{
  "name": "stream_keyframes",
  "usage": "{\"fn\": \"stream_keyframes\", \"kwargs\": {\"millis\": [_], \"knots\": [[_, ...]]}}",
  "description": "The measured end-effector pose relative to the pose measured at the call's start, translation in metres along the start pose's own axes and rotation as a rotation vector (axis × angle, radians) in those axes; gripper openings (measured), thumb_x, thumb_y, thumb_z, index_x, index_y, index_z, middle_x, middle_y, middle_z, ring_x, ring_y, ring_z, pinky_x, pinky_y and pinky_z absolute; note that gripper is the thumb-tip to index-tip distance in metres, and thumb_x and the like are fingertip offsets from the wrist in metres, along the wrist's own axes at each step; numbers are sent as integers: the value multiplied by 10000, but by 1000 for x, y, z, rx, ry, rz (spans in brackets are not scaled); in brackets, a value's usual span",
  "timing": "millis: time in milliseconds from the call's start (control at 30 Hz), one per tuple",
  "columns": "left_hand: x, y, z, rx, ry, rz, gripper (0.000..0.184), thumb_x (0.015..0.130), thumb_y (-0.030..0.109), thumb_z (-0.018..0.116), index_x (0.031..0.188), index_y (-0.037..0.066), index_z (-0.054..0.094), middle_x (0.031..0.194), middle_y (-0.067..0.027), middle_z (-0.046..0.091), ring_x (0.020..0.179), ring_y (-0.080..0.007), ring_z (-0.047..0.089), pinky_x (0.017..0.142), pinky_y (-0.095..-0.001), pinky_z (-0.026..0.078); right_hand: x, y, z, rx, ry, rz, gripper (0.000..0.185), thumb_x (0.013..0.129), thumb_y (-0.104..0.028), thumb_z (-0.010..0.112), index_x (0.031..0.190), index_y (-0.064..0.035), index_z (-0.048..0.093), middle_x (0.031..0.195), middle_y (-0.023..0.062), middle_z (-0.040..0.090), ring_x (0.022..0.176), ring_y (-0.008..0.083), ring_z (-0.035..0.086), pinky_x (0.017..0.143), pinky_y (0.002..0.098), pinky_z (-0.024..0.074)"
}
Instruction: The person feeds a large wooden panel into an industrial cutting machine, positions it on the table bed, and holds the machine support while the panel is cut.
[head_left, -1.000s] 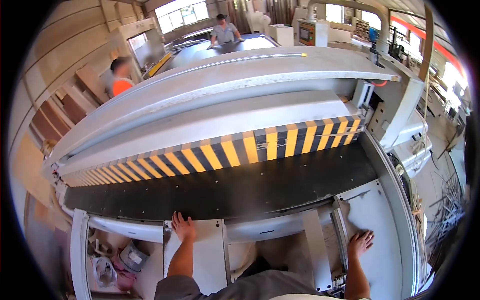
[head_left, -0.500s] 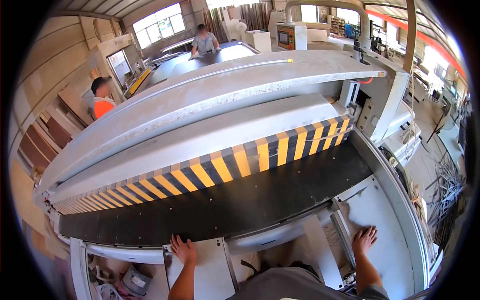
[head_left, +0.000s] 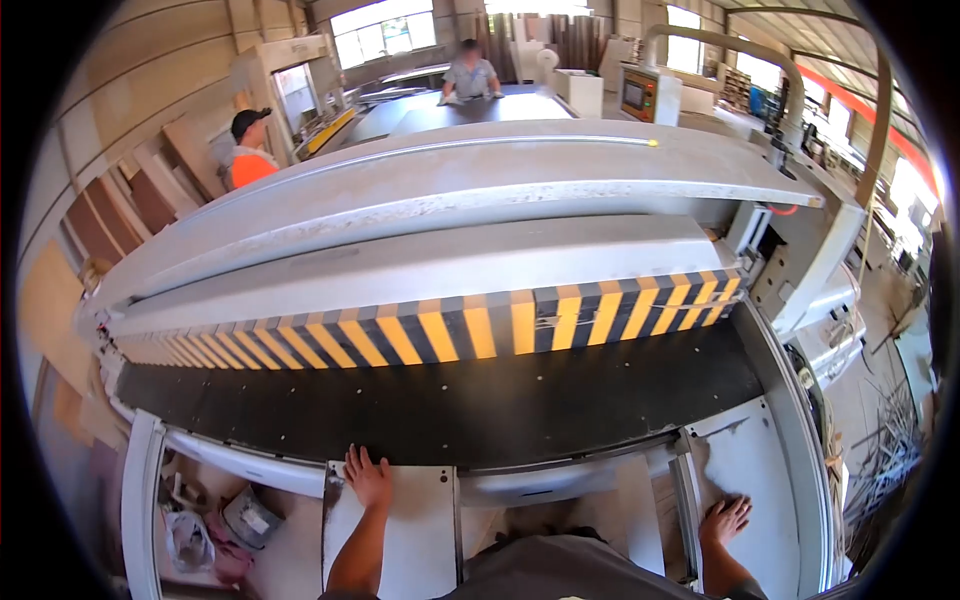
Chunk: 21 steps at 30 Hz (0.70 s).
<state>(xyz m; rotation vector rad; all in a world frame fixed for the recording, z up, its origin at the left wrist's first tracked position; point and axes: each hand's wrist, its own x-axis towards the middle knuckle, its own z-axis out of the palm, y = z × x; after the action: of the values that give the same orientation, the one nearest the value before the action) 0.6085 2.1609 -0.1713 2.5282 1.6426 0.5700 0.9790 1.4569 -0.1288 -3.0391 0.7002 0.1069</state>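
My left hand [head_left: 369, 478] lies with fingers spread on a pale metal support plate [head_left: 415, 530], close to the edge of the machine's black bed [head_left: 500, 400]. On a wider pale plate [head_left: 770, 470] at the right rests my right hand [head_left: 726, 520], palm down and fingers stretched out. Neither hand holds anything. Beyond the bed runs a guard bar [head_left: 430, 330] with yellow and black stripes, beneath the machine's long grey cover [head_left: 450, 165].
A metal rail [head_left: 800, 440] borders the right plate. Below, on the left, sit a bucket [head_left: 250, 518] and a plastic bag [head_left: 188, 540]. Behind the machine are a person in orange [head_left: 252, 165], another person [head_left: 470, 75] at a sheet-covered table, and a control box [head_left: 638, 95].
The camera view has turned and levelled, so the machine and people appear shifted to the right. Both hands stay on the same plates.
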Motion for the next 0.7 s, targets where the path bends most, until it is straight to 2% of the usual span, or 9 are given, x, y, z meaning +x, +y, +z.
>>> {"fn": "stream_keyframes", "kwargs": {"millis": [233, 267, 333, 367, 400, 433, 533, 700], "knots": [[0, 8, -14, -28, 0, -26, 654, 1036, 403, 599, 1558, 30, 474, 1708, -197, 368, 1591, -407, 306, 1312, -585, 189, 2, -2, 2, -79, 13, -10, 686, 1135, -444, 431, 1703, -83, 299, 1790, 118, 260, 1665, 300, 190, 1327, 531, 164], [-2, 12, -14, -30, 6, -31, 654, 1036, 402, 598, 1559, 30, 475, 1707, -198, 369, 1592, -406, 306, 1312, -584, 188, 6, 4, 12, 8, 101, -61, 707, 1100, -396, 474, 1664, 4, 327, 1741, 225, 315, 1637, 392, 233, 1319, 569, 176], [-3, 15, -15, -39, 22, -41, 662, 1023, 403, 610, 1555, 31, 482, 1703, -199, 373, 1591, -406, 308, 1311, -583, 191, -11, -15, -16, -73, 25, 13, 680, 1136, -448, 438, 1678, -49, 345, 1768, 145, 305, 1650, 330, 223, 1313, 539, 193], [-1, 15, -17, -53, 23, -51, 665, 1020, 404, 614, 1554, 31, 483, 1703, -199, 374, 1590, -406, 309, 1311, -583, 191, 13, 7, 42, -17, 415, -130, 643, 1091, -483, 486, 1577, -62, 487, 1702, 123, 411, 1592, 352, 322, 1246, 594, 281], [-1, 14, -16, -67, 21, -55, 668, 1016, 404, 618, 1553, 31, 484, 1702, -199, 375, 1590, -406, 309, 1310, -583, 192, 11, 9, 43, 2, 428, -140, 643, 1091, -483, 486, 1577, -62, 487, 1702, 123, 411, 1592, 352, 322, 1246, 594, 281], [0, 11, -11, -65, 19, -58, 678, 1004, 405, 632, 1552, 31, 487, 1701, -196, 377, 1588, -407, 311, 1310, -581, 193, 9, 9, 41, -63, 397, -138, 625, 1023, -511, 555, 1483, -95, 635, 1633, 75, 525, 1542, 348, 419, 1193, 640, 358], [-2, 9, -11, -43, 39, -37, 671, 1006, 399, 631, 1550, 32, 490, 1697, -197, 381, 1585, -408, 314, 1311, -584, 191, 19, 14, 62, -64, 505, -131, 640, 988, -534, 577, 1490, -143, 640, 1641, 78, 514, 1544, 342, 419, 1226, 639, 316], [-1, 15, -20, -71, 20, -49, 662, 1009, 393, 629, 1545, 29, 492, 1706, -201, 370, 1585, -407, 314, 1312, -589, 187, 26, 13, 68, -27, 453, -102, 658, 977, -548, 599, 1498, -146, 633, 1655, 46, 502, 1552, 330, 413, 1228, 633, 319]]}}
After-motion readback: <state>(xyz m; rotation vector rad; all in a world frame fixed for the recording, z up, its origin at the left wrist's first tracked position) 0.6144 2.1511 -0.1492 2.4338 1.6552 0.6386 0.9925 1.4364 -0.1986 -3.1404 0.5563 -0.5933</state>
